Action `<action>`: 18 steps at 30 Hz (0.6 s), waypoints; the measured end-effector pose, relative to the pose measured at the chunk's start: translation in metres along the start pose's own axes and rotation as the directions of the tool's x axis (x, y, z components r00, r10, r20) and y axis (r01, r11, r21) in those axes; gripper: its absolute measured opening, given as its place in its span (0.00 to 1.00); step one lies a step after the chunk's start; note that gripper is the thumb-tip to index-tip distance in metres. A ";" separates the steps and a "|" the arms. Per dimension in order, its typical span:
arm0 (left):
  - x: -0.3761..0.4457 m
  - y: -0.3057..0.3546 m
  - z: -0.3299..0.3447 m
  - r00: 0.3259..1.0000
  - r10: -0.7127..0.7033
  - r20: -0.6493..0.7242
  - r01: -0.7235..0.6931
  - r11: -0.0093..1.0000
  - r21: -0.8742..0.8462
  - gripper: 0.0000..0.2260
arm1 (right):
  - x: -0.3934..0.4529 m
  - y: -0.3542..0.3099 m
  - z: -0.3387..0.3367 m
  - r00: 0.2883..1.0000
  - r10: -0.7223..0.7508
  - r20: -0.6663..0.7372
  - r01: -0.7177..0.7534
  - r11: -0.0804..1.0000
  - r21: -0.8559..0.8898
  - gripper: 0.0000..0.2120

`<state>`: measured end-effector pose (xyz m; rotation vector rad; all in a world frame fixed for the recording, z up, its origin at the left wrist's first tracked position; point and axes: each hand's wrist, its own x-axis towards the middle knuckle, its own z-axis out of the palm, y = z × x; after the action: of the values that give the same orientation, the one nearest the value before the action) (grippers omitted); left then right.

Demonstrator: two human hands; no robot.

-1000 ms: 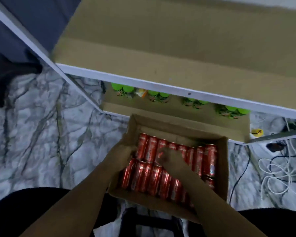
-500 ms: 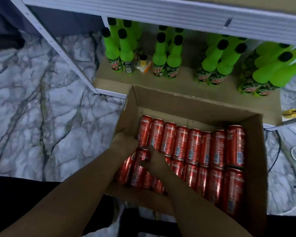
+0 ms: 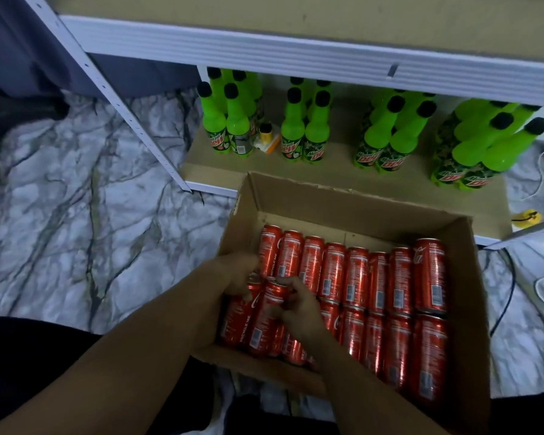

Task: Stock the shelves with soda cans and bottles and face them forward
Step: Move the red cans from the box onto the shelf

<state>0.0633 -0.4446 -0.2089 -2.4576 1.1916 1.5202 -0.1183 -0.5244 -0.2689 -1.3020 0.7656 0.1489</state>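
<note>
A: Where are the hands?

B: Both are inside the brown cardboard box (image 3: 352, 196). The left hand (image 3: 233, 273) and the right hand (image 3: 299, 306) have fingers curled around the tops of two red soda cans (image 3: 258, 318) (near row, left end).

A: And beyond the fingers?

B: Green plastic bottles (image 3: 292, 127) stand on the lowest shelf (image 3: 336, 174).

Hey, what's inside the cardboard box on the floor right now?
The cardboard box holds red soda cans lying in two rows. The left hand and right hand grip cans at the near left corner, hiding what lies beneath them.
</note>
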 end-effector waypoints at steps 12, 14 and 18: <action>-0.098 0.072 -0.101 0.850 0.287 -0.443 -0.429 0.864 -0.263 0.21 | -0.070 -0.182 -0.078 0.968 -0.232 -0.096 0.215 0.964 -0.159 0.26; -0.133 0.101 -0.129 0.794 0.297 -0.531 -0.488 0.831 -0.266 0.20 | -0.097 -0.229 -0.091 0.942 -0.312 -0.121 0.286 0.938 -0.197 0.29; -0.214 0.169 -0.194 0.705 0.310 -0.638 -0.587 0.760 -0.279 0.18 | -0.167 -0.336 -0.109 0.891 -0.425 -0.160 0.375 0.888 -0.266 0.29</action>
<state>0.0576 -0.5126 0.1190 -3.2822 1.8600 1.3080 -0.1194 -0.6693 0.0938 -1.6908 0.6538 -0.2513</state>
